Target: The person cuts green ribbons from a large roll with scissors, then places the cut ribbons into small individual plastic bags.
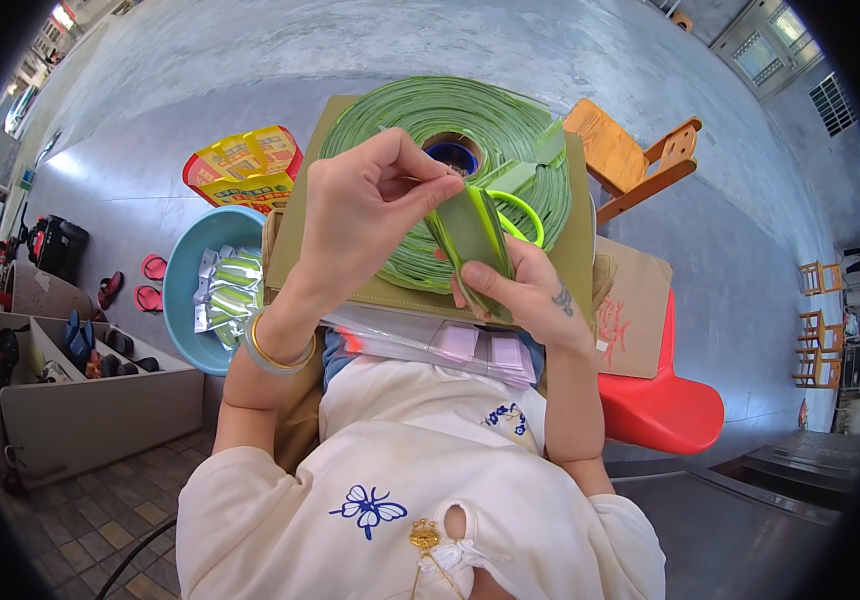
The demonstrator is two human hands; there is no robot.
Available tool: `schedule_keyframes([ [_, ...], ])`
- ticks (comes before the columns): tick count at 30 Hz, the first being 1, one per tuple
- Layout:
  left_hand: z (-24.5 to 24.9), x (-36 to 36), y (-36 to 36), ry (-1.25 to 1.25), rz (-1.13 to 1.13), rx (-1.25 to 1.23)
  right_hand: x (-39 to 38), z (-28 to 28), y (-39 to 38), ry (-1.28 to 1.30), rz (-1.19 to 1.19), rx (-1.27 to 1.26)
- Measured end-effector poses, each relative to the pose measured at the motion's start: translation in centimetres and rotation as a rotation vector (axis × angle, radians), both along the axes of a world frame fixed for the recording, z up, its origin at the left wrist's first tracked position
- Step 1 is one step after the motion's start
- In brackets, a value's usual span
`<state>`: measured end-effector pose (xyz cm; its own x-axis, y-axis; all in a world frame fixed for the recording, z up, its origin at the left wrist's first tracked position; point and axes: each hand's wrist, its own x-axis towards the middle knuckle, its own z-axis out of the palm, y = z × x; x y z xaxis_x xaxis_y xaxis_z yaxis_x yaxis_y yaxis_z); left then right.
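Note:
A large coil of flat green ribbon (380, 120) lies in front of me, wound around a core with a dark blue inside. My right hand (520, 285) grips a folded bundle of green ribbon (477, 235) with lime edges, its thumb pressed on the near side. At the bundle's upper end, my left hand (375, 195) pinches with thumb and index finger; the ribbon's edge sits at those fingertips. Behind the right hand, a lime-green loop (530, 212) sticks out, partly hidden. The coil rests on an olive-coloured board (298, 235).
Clear plastic bags (400, 343) lie on my lap. To the left stand a blue tub (185, 290) with packaged green items and a yellow-red bag (245, 165). On the right are a wooden chair (610, 140), a cardboard piece (635, 290) and a red stool (670, 410).

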<state>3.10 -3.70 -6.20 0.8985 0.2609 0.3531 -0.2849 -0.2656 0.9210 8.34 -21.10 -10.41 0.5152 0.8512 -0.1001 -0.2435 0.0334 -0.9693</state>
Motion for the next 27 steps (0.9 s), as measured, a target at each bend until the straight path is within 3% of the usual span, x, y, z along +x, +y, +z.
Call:
schedule_keyframes([
  [4,-0.4,0.4,0.3,-0.006,0.015,0.075,0.2,-1.1,0.4,-0.027,-0.001,0.009],
  [10,-2.2,0.5,1.3,-0.014,0.036,-0.055,-0.3,-0.9,1.0,0.110,-0.041,-0.029],
  [13,-3.4,-1.4,1.2,0.059,0.173,0.330,0.7,-1.2,0.4,0.239,-0.165,0.057],
  [17,-9.0,-6.8,1.7,0.229,-0.386,0.958,2.8,-1.0,-1.7,0.309,-0.285,0.228],
  [20,-13.5,-8.7,3.0,0.390,-0.371,1.152,2.9,-0.6,-2.1,0.325,-0.276,0.323],
  [23,-12.0,-8.6,3.3,0.409,-0.391,1.224,2.6,0.2,-2.1,0.293,-0.281,0.286],
  [27,-8.1,-7.1,3.4,0.366,-0.438,0.878,2.5,0.1,-2.2,0.337,-0.132,0.294],
])
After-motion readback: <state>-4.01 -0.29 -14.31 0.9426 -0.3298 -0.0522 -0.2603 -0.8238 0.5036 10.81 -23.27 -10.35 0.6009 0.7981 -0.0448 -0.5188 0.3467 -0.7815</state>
